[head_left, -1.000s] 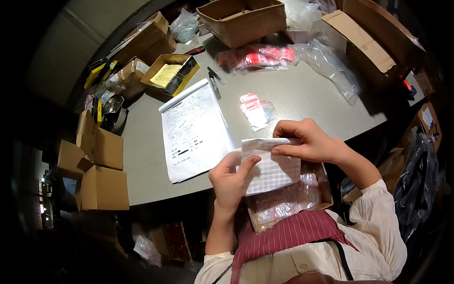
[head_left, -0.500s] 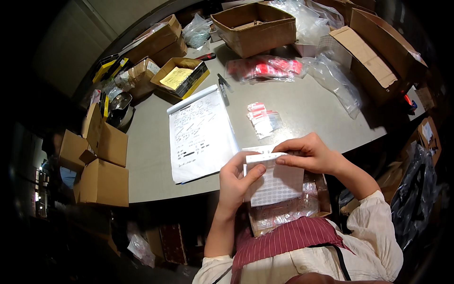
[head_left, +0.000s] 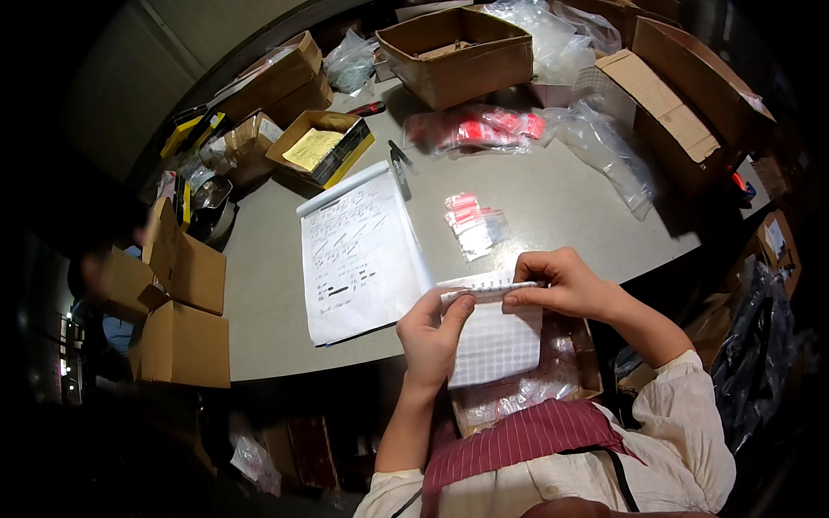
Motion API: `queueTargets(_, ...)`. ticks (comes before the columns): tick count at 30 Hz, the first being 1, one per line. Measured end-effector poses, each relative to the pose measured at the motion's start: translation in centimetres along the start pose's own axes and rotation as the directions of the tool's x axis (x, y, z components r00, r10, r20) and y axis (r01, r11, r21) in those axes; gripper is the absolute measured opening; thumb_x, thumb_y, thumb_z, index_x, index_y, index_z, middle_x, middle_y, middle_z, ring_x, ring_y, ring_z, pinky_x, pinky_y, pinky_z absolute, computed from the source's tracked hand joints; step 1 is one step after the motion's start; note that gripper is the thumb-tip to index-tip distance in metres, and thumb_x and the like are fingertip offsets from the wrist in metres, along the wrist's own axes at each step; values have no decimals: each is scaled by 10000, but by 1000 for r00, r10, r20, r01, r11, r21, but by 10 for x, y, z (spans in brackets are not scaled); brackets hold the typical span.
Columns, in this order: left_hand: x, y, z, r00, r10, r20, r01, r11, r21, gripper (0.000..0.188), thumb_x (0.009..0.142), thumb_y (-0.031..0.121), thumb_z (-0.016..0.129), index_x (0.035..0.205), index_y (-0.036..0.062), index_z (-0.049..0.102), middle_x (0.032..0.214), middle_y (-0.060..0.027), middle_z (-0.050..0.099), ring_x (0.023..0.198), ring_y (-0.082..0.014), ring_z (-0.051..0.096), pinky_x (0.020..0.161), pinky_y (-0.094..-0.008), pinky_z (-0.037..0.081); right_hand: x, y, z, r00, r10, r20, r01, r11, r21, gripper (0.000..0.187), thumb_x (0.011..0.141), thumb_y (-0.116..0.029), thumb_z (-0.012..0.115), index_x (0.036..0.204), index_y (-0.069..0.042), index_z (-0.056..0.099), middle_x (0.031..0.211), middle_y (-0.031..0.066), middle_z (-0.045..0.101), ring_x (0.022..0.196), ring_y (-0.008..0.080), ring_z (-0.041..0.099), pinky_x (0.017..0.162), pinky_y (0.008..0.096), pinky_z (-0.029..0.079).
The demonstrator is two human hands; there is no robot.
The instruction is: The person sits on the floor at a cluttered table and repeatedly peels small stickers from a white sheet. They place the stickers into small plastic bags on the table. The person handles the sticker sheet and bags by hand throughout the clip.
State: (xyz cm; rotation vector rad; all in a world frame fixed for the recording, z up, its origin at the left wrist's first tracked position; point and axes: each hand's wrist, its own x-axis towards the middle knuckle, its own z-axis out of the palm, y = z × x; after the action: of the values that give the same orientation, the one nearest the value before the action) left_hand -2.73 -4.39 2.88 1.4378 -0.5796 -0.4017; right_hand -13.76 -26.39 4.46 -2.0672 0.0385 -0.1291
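Observation:
Between both hands I hold a white sheet of round stickers [head_left: 496, 345], folded over along its upper part. My left hand [head_left: 433, 332] pinches the fold at its left end, thumb on top. My right hand [head_left: 561, 285] grips the same fold farther right, between thumb and fingers. Below the sheet, on my lap, rests an open cardboard box [head_left: 590, 356] with clear plastic bags [head_left: 518, 388] inside. Just beyond my hands, small zip bags with red and white tops [head_left: 471, 226] lie in an overlapping row on the table.
A handwritten notepad [head_left: 358, 259] lies left of the hands, a black marker [head_left: 401, 171] beside it. Farther back are a bag of red packets [head_left: 475, 129], clear plastic [head_left: 604, 147] and a cardboard box [head_left: 453, 65]. An open carton [head_left: 186, 337] stands at the left edge.
The sheet's folded edge has been turned toward me, showing more of the strip behind it. My right hand has shifted slightly, its fingers more curled. The whole view has tilted a little.

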Motion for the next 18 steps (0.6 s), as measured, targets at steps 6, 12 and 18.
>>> queueTargets(6, 4, -7, 0, 990, 129, -51, -112, 958, 263, 121, 925, 11, 706, 1011, -69, 735, 875, -64, 743, 808, -105, 657, 737, -252, 525, 9, -7, -16, 962, -270, -46, 246, 925, -290, 275, 822, -40, 696, 1089, -30, 629, 1033, 173, 625, 968, 387, 639, 816, 436, 530)
queueTargets(12, 8, -17, 0, 981, 193, -31, -176, 939, 297, 142, 925, 54, 749, 1024, -47, 744, 863, -115, 743, 776, -153, 704, 708, -284, 545, 14, -5, -10, 948, -312, 57, 298, 817, -493, 245, 776, 16, 671, 992, -16, 560, 979, 201, 597, 912, 416, 617, 781, 474, 526)
queueTargets(18, 14, -32, -6, 994, 87, -67, -72, 977, 202, 186, 937, 127, 755, 1010, -43, 745, 793, -41, 686, 675, -89, 546, 611, -261, 446, 14, -5, 7, 936, -351, 15, 288, 743, -605, 229, 749, 8, 671, 937, -25, 543, 938, 182, 579, 890, 402, 618, 739, 472, 539)
